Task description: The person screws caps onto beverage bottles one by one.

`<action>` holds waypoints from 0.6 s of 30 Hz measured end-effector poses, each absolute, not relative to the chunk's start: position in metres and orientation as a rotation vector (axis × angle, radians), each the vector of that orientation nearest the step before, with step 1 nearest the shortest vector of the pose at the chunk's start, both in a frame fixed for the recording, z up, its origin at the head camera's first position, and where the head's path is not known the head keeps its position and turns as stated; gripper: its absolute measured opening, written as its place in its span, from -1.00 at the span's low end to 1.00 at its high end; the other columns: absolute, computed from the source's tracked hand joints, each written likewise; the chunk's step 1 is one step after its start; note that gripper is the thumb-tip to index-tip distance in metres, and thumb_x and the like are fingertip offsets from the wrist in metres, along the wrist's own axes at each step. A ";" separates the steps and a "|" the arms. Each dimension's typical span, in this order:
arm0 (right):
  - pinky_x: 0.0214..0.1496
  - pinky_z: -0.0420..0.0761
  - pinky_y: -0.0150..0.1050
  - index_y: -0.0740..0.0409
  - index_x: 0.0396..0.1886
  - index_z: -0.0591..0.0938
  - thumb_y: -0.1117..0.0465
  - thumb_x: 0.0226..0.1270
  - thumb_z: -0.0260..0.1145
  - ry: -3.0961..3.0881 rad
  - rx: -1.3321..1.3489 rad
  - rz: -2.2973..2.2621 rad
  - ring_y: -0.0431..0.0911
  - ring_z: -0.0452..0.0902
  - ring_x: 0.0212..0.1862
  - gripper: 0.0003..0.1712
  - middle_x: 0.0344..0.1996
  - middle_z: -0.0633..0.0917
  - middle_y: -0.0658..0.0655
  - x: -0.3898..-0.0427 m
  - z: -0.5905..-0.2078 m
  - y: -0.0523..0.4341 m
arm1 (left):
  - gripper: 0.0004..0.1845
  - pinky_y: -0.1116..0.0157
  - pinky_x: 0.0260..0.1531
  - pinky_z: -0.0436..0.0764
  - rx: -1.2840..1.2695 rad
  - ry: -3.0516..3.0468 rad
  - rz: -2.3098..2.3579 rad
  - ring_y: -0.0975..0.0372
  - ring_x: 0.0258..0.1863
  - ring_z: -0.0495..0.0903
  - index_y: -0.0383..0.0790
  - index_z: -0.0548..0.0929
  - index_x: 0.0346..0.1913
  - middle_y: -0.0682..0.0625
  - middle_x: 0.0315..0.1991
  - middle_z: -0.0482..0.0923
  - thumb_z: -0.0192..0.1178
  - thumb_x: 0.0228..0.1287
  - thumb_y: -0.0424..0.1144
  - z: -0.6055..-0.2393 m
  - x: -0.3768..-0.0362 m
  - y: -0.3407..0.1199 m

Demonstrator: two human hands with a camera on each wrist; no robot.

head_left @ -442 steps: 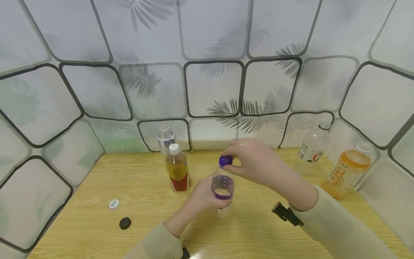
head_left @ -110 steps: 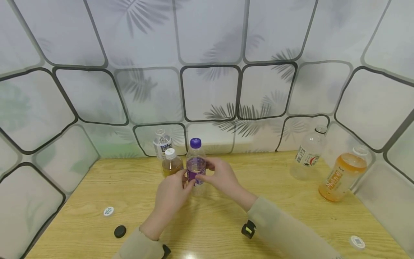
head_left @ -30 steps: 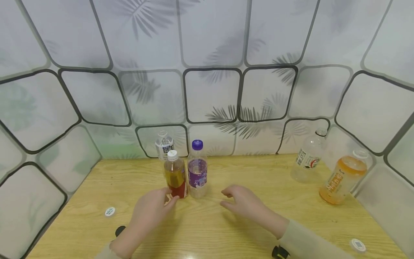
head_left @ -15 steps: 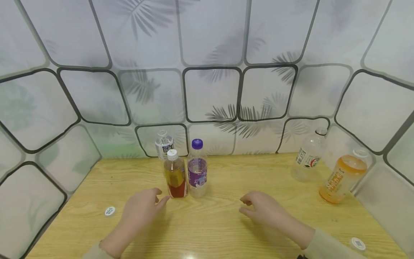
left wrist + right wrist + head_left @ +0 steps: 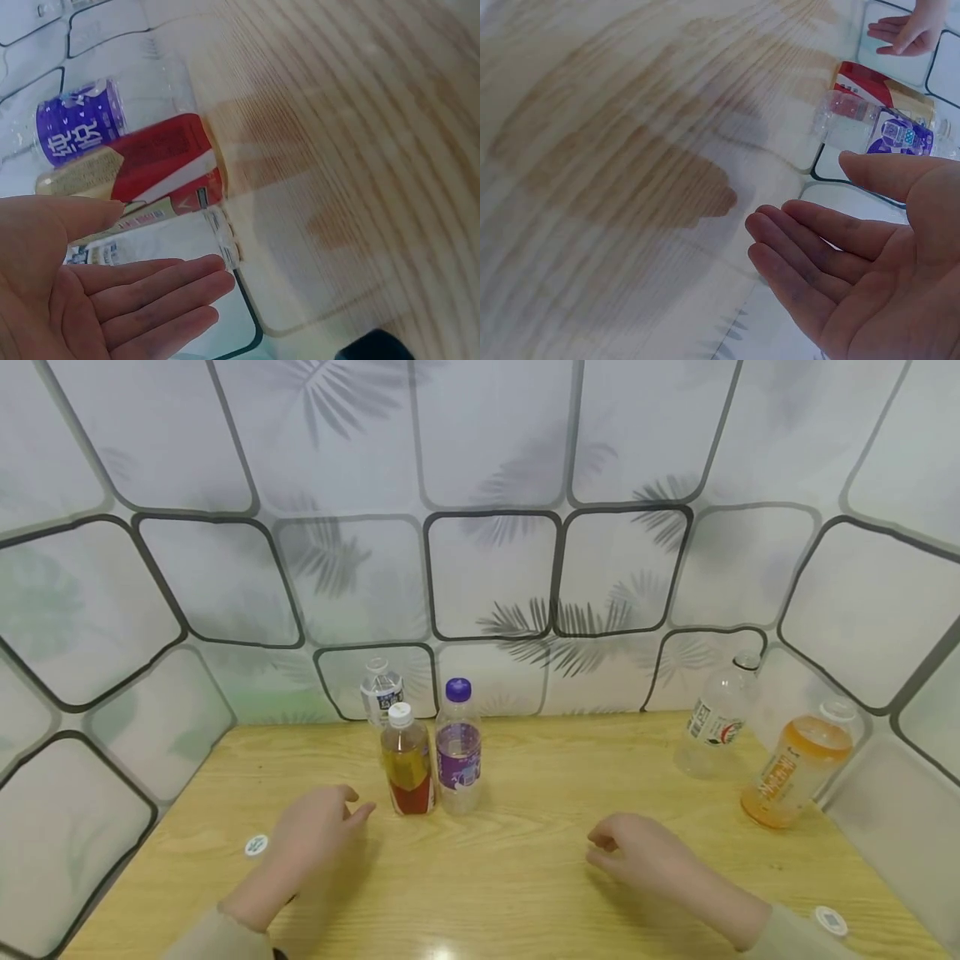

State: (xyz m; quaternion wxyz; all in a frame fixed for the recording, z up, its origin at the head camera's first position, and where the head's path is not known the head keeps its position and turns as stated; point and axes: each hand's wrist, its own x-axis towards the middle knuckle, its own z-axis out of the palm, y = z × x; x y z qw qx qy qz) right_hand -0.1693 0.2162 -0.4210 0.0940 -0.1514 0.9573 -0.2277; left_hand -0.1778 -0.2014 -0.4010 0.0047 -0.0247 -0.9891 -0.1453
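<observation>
My left hand [image 5: 311,831] hovers over the table left of the tea bottle [image 5: 409,768], which has a white cap and a red and yellow label. Close beside that bottle stands a clear bottle with a purple cap and label [image 5: 458,756]. In the left wrist view, my left hand [image 5: 142,300] shows an empty palm with fingers fairly straight. My right hand [image 5: 645,856] is over the table on the right, apart from everything. Its palm is also bare in the right wrist view, where the fingers [image 5: 802,259] are loosely extended.
Behind the tea bottle stands an uncapped clear bottle [image 5: 381,692]. Two uncapped bottles, one clear [image 5: 716,718] and one orange-labelled [image 5: 798,768], stand at the right wall. White caps lie at left [image 5: 256,845] and right [image 5: 830,921]. A patterned backdrop [image 5: 491,577] encloses the wooden table.
Earlier my hands gripped the purple-capped bottle, right fingers on its cap, then set it beside the tea bottle. Both hands have since let go and drawn apart, left hand leftward, right hand rightward.
</observation>
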 end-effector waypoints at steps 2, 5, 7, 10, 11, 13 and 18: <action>0.03 0.78 0.03 0.19 -0.11 0.81 0.09 0.37 0.52 2.825 -0.430 -0.679 -0.04 0.77 -0.13 -0.73 -0.18 0.85 0.04 -0.168 -0.421 0.220 | -0.53 0.14 -0.44 0.71 -0.079 -3.099 -0.453 0.18 -0.41 0.75 -0.43 0.75 0.06 -0.05 -0.36 0.83 0.28 0.50 0.00 -0.402 -0.181 -0.205; -0.01 0.79 -0.02 0.18 -0.13 0.81 0.10 0.36 0.53 2.819 -0.406 -0.667 -0.07 0.76 -0.17 -0.75 -0.22 0.84 0.01 -0.167 -0.424 0.228 | -0.53 0.15 -0.45 0.70 -0.076 -3.103 -0.456 0.18 -0.41 0.75 -0.44 0.75 0.06 -0.08 -0.34 0.84 0.28 0.50 -0.01 -0.404 -0.186 -0.209; -0.03 0.79 -0.03 0.17 -0.14 0.81 0.10 0.36 0.54 2.825 -0.398 -0.650 -0.08 0.75 -0.18 -0.76 -0.22 0.84 0.01 -0.166 -0.425 0.233 | -0.53 0.12 -0.41 0.72 -0.079 -3.102 -0.450 0.16 -0.40 0.76 -0.45 0.75 0.06 -0.10 -0.31 0.84 0.27 0.51 -0.01 -0.405 -0.190 -0.212; -0.04 0.79 -0.04 0.17 -0.15 0.81 0.10 0.35 0.54 2.847 -0.395 -0.634 -0.09 0.76 -0.19 -0.76 -0.23 0.84 0.01 -0.164 -0.428 0.241 | -0.52 0.04 -0.33 0.76 -0.081 -3.096 -0.446 0.09 -0.34 0.78 -0.47 0.75 0.06 -0.18 -0.24 0.84 0.26 0.52 -0.02 -0.405 -0.196 -0.216; -0.04 0.80 -0.03 0.17 -0.15 0.81 0.10 0.35 0.54 2.849 -0.388 -0.637 -0.09 0.76 -0.19 -0.76 -0.23 0.85 0.02 -0.164 -0.429 0.243 | -0.52 0.02 -0.31 0.76 -0.082 -3.091 -0.441 0.08 -0.33 0.78 -0.48 0.75 0.06 -0.20 -0.22 0.84 0.26 0.52 -0.03 -0.405 -0.198 -0.218; -0.04 0.80 -0.03 0.17 -0.14 0.81 0.10 0.35 0.54 2.855 -0.378 -0.641 -0.09 0.76 -0.19 -0.76 -0.23 0.85 0.02 -0.163 -0.429 0.247 | -0.52 -0.01 -0.28 0.76 -0.085 -3.082 -0.440 0.05 -0.32 0.79 -0.49 0.74 0.06 -0.22 -0.21 0.84 0.26 0.52 -0.03 -0.406 -0.201 -0.221; -0.05 0.80 -0.03 0.18 -0.14 0.81 0.10 0.35 0.54 2.861 -0.342 -0.630 -0.09 0.76 -0.19 -0.75 -0.23 0.84 0.02 -0.161 -0.427 0.258 | -0.51 -0.04 -0.27 0.76 -0.079 -3.076 -0.445 0.03 -0.30 0.79 -0.50 0.73 0.07 -0.22 -0.22 0.83 0.25 0.52 -0.04 -0.405 -0.209 -0.227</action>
